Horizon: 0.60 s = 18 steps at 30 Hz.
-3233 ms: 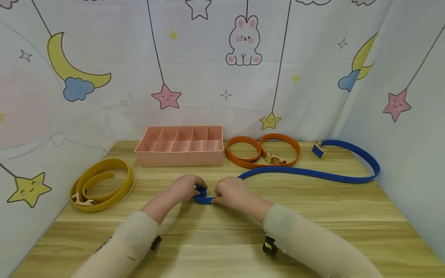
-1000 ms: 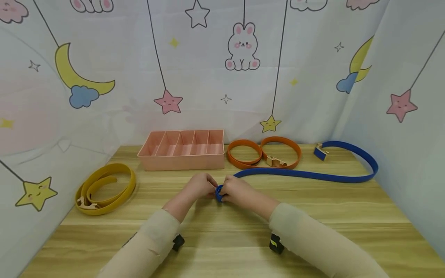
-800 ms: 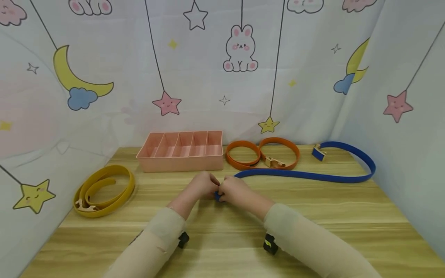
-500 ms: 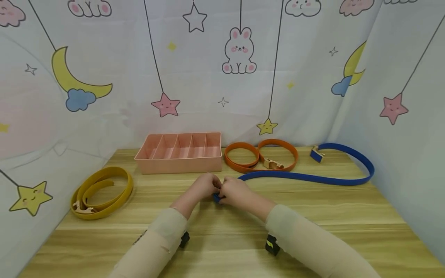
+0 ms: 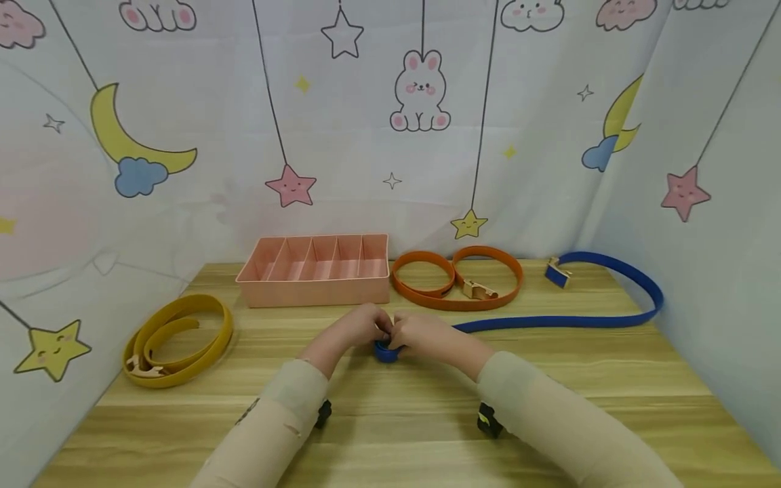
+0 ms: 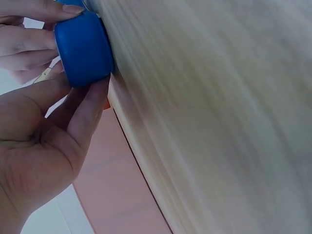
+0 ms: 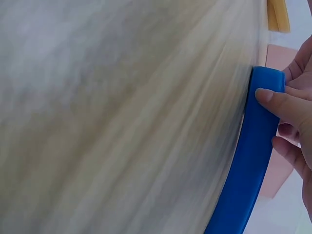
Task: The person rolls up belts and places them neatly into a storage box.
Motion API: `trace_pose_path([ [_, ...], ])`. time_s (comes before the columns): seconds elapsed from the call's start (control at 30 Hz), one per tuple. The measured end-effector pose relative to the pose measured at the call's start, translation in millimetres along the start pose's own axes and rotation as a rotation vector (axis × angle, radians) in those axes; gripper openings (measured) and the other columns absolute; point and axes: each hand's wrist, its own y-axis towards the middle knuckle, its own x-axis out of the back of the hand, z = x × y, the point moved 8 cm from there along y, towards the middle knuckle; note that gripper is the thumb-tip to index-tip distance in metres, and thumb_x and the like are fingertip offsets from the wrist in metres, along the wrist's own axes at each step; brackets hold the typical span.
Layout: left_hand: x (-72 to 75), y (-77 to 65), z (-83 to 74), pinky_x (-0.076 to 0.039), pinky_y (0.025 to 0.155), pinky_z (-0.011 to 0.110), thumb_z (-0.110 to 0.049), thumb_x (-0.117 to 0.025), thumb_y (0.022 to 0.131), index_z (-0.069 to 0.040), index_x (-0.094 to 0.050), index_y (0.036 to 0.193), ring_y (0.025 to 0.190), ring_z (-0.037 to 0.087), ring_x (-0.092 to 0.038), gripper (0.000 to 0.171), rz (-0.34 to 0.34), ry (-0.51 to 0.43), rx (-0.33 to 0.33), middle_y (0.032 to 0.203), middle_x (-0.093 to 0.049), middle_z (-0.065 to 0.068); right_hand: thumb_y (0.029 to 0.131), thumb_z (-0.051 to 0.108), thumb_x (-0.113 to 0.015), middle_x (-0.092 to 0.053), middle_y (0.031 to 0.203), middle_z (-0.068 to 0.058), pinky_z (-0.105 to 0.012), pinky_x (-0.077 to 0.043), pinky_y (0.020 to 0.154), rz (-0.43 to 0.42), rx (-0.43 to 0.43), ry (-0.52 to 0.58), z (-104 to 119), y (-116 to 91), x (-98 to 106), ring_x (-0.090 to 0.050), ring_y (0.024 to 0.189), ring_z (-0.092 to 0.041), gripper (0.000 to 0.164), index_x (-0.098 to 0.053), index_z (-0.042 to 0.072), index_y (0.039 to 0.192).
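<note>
A blue belt lies on the table, its near end wound into a small upright coil [image 5: 386, 352] between both hands. My left hand [image 5: 368, 325] grips the coil from the left; in the left wrist view its thumb and fingers [image 6: 90, 105] meet the coil's edge. My right hand [image 5: 430, 341] pinches the blue strap [image 7: 263, 112] where it joins the coil, thumb on the outer face in the right wrist view. From there the unrolled belt [image 5: 549, 321] runs right, curves back and ends at a gold buckle [image 5: 558, 272]. The coil's inner end is hidden by the fingers.
A pink tray [image 5: 314, 293] with several compartments stands at the back. Right of it lies an orange belt [image 5: 457, 303] in two loops with a gold buckle. A yellow belt [image 5: 222, 339] is coiled at the left edge. A printed curtain [image 5: 342, 122] closes the back.
Over the seconds shown, the hands have drawn together and the belt's end has become a tighter coil. Lately the right hand shifted slightly right, and the loose strap moved nearer, away from the orange belt.
</note>
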Motion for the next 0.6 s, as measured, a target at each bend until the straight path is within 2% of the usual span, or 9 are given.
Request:
trace_pose_path([
  [0.23, 4.3, 2.1, 6.2, -0.052, 0.076, 0.031, 0.002, -0.068, 0.084, -0.003, -0.077, 0.098, 0.084, 0.018, -0.063, 0.017, -0.070, -0.004, 0.072, 0.093, -0.072, 0.006, 0.078, 0.026, -0.080, -0.069, 0.086, 0.005, -0.019, -0.046, 0.069, 0.037, -0.120, 0.041, -8.1, 9.7, -2.1, -0.056, 0.081, -0.011, 0.017, -0.080, 0.015, 0.091],
  [0.47, 4.6, -8.2, 13.9, -0.052, 0.063, 0.029, -0.005, -0.073, 0.081, -0.001, -0.072, 0.101, 0.075, 0.019, -0.061, 0.021, -0.166, -0.059, 0.317, 0.098, -0.069, 0.010, 0.080, 0.025, -0.079, -0.069, 0.080, 0.009, -0.021, -0.043, 0.066, 0.036, -0.188, 0.134, -13.7, 10.9, -6.9, -0.051, 0.074, -0.009, 0.013, -0.080, 0.016, 0.089],
  [0.53, 2.6, -9.7, 9.8, -0.052, 0.058, 0.028, -0.003, -0.071, 0.082, 0.000, -0.072, 0.101, 0.071, 0.020, -0.062, 0.019, -0.176, -0.058, 0.331, 0.098, -0.068, 0.011, 0.079, 0.026, -0.079, -0.069, 0.080, 0.009, -0.021, -0.043, 0.065, 0.035, -0.213, 0.154, -15.9, 9.6, -8.7, -0.051, 0.074, -0.009, 0.013, -0.080, 0.017, 0.090],
  [0.6, 0.7, -9.2, 4.8, -0.051, 0.057, 0.026, 0.000, -0.068, 0.083, 0.000, -0.072, 0.099, 0.072, 0.019, -0.062, 0.016, -0.181, -0.028, 0.315, 0.096, -0.068, 0.011, 0.079, 0.027, -0.080, -0.068, 0.080, 0.009, -0.021, -0.043, 0.065, 0.023, -0.221, 0.152, -16.7, 7.6, -9.6, -0.051, 0.074, -0.009, 0.014, -0.080, 0.018, 0.090],
])
